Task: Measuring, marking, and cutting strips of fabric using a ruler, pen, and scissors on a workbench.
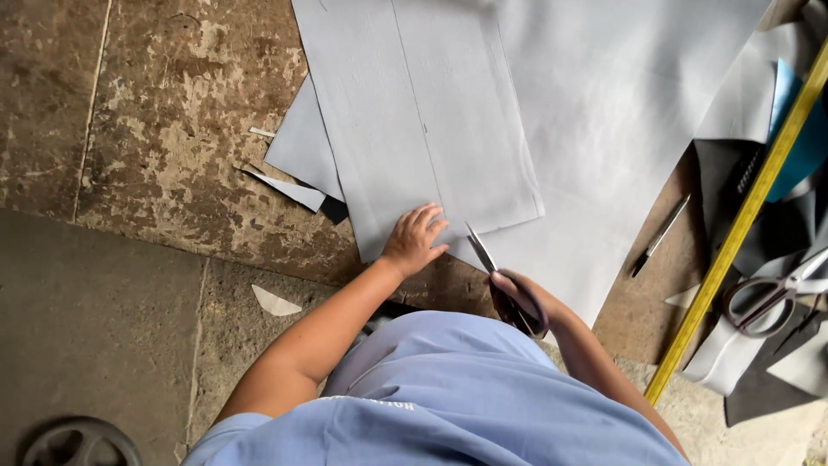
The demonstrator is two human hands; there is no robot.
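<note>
Landmark: the grey sheet (431,129), laid flat on the worn floor (172,129); all places are given from it.

1. Wheel (78,444); far to the lower left of the sheet, well apart, partly out of frame.
2. Offcuts (276,302); pale slivers on the floor left of the sheet and below its left corner; they suggest trimming already done.
3. Under-layers (302,147); further grey pieces showing from beneath the sheet's left edge, with a dark scrap at the corner.
4. Left hand (414,240); palm down, fingers spread, pressing the sheet's near edge flat; it grasps nothing.
5. Grey sheet; a ruled line runs down it from the far edge toward the left hand; no cut along that line can be seen, so by judgement the cutting here is at its start and most is left.
6. Scissors (500,280); blades a little apart, tips at the sheet's near edge just right of the left hand.
7. Right hand (528,304); fingers through the scissors' dark handles, closed round them.
8. Large sheet (621,112); pale, lying under and to the right of the grey sheet, uncut as far as shown.
9. Pen (660,235); right of the large sheet, on bare floor.
10. Yellow rule (742,224); slanting, further right.
11. Second scissors (772,293); beyond the rule, resting on a heap of dark and blue scraps (776,216).
</note>
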